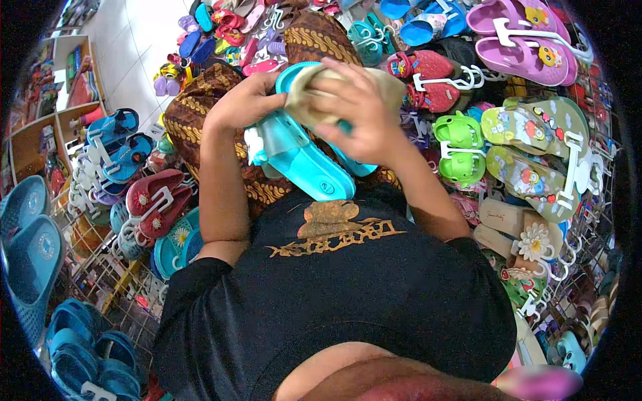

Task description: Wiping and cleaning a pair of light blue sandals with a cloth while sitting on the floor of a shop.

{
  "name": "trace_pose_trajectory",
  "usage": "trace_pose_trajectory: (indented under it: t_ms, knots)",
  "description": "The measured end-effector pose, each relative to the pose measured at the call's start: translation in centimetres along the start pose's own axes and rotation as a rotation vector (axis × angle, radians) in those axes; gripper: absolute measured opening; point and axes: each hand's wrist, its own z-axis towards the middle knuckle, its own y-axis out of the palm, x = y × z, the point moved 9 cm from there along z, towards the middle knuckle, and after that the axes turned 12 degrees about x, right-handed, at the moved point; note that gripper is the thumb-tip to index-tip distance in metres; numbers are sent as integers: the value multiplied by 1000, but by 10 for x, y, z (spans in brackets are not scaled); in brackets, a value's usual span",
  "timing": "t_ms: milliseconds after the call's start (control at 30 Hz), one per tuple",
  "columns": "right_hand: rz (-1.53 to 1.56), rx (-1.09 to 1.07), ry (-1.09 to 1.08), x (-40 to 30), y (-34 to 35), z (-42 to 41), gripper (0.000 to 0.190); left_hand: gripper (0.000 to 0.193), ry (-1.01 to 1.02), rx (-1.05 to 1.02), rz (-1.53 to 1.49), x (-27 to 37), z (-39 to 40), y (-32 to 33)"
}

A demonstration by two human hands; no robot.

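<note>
A pair of turquoise slide sandals [316,170] lies over my lap, with a clear strap and a white figure at its side. My left hand [253,100] grips the pair near the toe end, thumb toward the strap. My right hand [353,108], slightly blurred, presses a beige cloth [321,95] against the sandals. The cloth hides part of the straps and much of the second sandal.
Brown patterned fabric [200,120] covers my legs. Red shoes [431,80], green clogs [459,148] and patterned flip-flops [531,125] hang at right. Blue sandals [118,145] and red shoes [155,200] hang on wire racks [95,270] at left. Footwear [241,30] is piled ahead.
</note>
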Motion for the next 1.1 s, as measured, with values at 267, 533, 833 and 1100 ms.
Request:
trace_pose_trajectory:
  t_ms: [267, 533, 833, 1100]
  knots:
    - [177, 165, 101, 41, 11, -12, 31, 24, -74, 29, 85, -35, 7, 2]
    - [350, 200, 571, 87, 27, -25, 24, 25, -150, 26, 93, -38, 5, 2]
    - [1055, 562, 1222, 152, 32, -68, 45, 25, -172, 58, -9, -48, -1, -10]
    - [193, 60, 306, 48, 17, -20, 52, 33, -238, -74, 55, -62, 2, -6]
